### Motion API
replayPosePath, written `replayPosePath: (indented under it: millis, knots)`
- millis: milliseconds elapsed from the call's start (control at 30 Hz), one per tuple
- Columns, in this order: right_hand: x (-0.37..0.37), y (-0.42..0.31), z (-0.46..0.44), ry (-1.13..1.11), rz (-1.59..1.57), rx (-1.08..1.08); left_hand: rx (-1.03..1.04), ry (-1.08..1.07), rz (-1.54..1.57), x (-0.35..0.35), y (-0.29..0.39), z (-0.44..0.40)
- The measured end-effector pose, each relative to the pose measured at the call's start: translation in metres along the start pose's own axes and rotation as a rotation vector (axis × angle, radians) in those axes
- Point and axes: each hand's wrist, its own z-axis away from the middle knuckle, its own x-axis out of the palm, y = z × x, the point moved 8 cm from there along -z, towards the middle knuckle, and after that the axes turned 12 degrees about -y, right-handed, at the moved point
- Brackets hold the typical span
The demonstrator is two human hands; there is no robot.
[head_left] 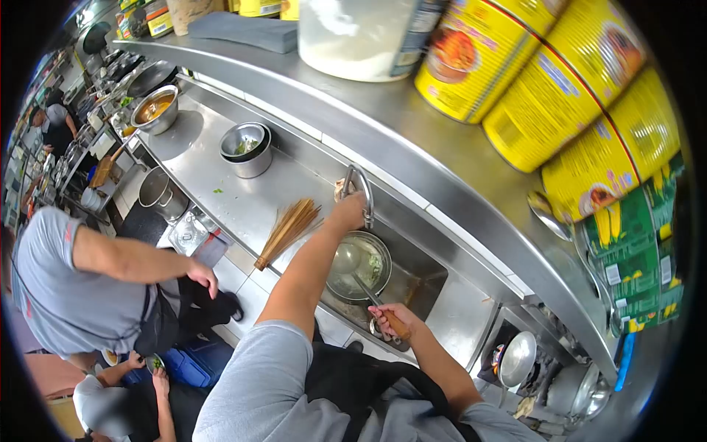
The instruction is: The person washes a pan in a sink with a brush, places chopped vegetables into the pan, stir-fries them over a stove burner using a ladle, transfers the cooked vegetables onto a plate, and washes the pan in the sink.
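Note:
My left hand [352,209] reaches across to the curved metal faucet [366,193] at the back of the sink and is closed at it; its fingertips are partly hidden. Around the wooden handle of a ladle [368,291], my right hand [398,322] is wrapped. The ladle's round bowl rests in a metal pan [386,277] in the sink [423,276]. Pale liquid and bits of green lie inside the pan. A bamboo brush [291,230] lies on the steel counter, left of my left forearm.
Nested metal pots [254,158] and a bowl of orange-brown liquid [155,110] stand on the counter. Overhead, a steel shelf [383,121] carries large yellow cans [545,96]. A burner with a wok [518,359] is at right. Co-workers [96,280] stand close at left.

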Motion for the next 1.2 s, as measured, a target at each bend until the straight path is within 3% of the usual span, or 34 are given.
replayPosePath:
  millis: [167,300,367,433,467,500,567,600,667,800,833,900,967,1000,1067,1167,1200]
  knots:
    - [0.053,-0.07,-0.017,-0.152,-0.238,-0.159,-0.074,-0.414,-0.149,0.034,0.002,0.109]
    - [0.087,-0.142,-0.061,-0.067,-0.344,-0.335,-0.169,0.197,-0.028,-0.044,-0.007,0.188]
    - [0.084,-0.158,-0.079,0.006,-0.385,-0.384,-0.38,0.334,-0.137,-0.07,-0.043,0.225]
    - [0.078,-0.166,-0.102,-0.075,-0.483,-0.374,-0.718,0.25,-0.404,-0.084,-0.068,0.258]
    - [0.073,-0.154,-0.103,-0.044,-0.516,-0.325,-0.78,0.092,-0.386,-0.071,-0.093,0.269]
    - [0.071,-0.131,-0.096,0.059,-0.463,-0.281,-0.782,0.08,-0.384,-0.068,-0.104,0.275]
    - [0.057,-0.078,-0.076,0.135,-0.187,-0.224,-0.774,-0.199,-0.161,-0.038,-0.133,0.277]
    - [0.045,-0.048,-0.062,0.11,0.033,-0.211,-0.708,-0.171,-0.14,-0.028,-0.14,0.277]
    - [0.045,0.009,-0.031,-0.104,-0.333,-0.063,-0.654,-0.16,0.013,-0.032,-0.133,0.274]
    - [0.059,0.059,0.026,-0.247,-0.642,-0.112,-0.441,-0.131,0.317,-0.062,-0.064,0.264]
    - [0.064,0.067,0.032,-0.317,-0.732,-0.106,-0.427,-0.229,0.355,-0.062,-0.039,0.259]
    - [0.069,0.076,0.037,-0.359,-0.756,-0.127,-0.317,-0.399,0.237,-0.038,0.002,0.246]
    - [0.09,0.076,0.04,-0.486,-0.834,-0.139,-0.234,-0.741,0.061,0.01,0.038,0.234]
    - [0.096,0.077,0.039,-0.493,-0.836,-0.144,-0.229,-0.743,0.054,0.038,0.032,0.233]
    - [0.101,0.081,0.04,-0.461,-0.882,-0.129,-0.124,-0.729,-0.309,0.103,0.019,0.231]
    - [0.087,0.074,0.041,-0.431,-0.848,-0.134,-0.119,-0.696,-0.269,0.114,0.039,0.215]
    - [0.086,0.068,0.04,-0.437,-0.847,-0.14,-0.032,-0.721,-0.352,0.117,0.068,0.223]
